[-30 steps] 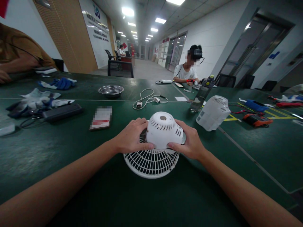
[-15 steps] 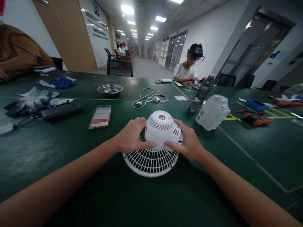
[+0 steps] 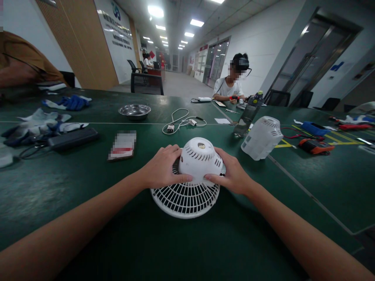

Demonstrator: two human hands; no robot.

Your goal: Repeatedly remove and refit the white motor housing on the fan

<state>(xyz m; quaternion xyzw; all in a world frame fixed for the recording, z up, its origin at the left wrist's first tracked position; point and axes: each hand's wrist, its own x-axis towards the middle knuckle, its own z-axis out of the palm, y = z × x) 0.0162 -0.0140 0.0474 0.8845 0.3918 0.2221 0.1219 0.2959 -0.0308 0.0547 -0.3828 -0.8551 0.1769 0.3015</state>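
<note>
Both hands clasp the white fan cover (image 3: 200, 160) from opposite sides, left hand (image 3: 159, 169) and right hand (image 3: 231, 175) with fingers curled closed against its wall. This two-sided hold likely keeps it centred on the grille (image 3: 184, 199), which lies flat on the table (image 3: 117, 234) beneath the grip. Beyond the left hand sits a steel bowl (image 3: 134, 111), its inside hidden. Beyond the right hand stands a clear bottle (image 3: 244, 119), contents unclear.

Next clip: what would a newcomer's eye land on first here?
Dead centre, the left hand and right hand clasp a white domed fan housing sitting on a round white grille on the green table. To its right a second white housing lies tilted, and farther back a steel bowl and a coiled white cable stand out.
</note>
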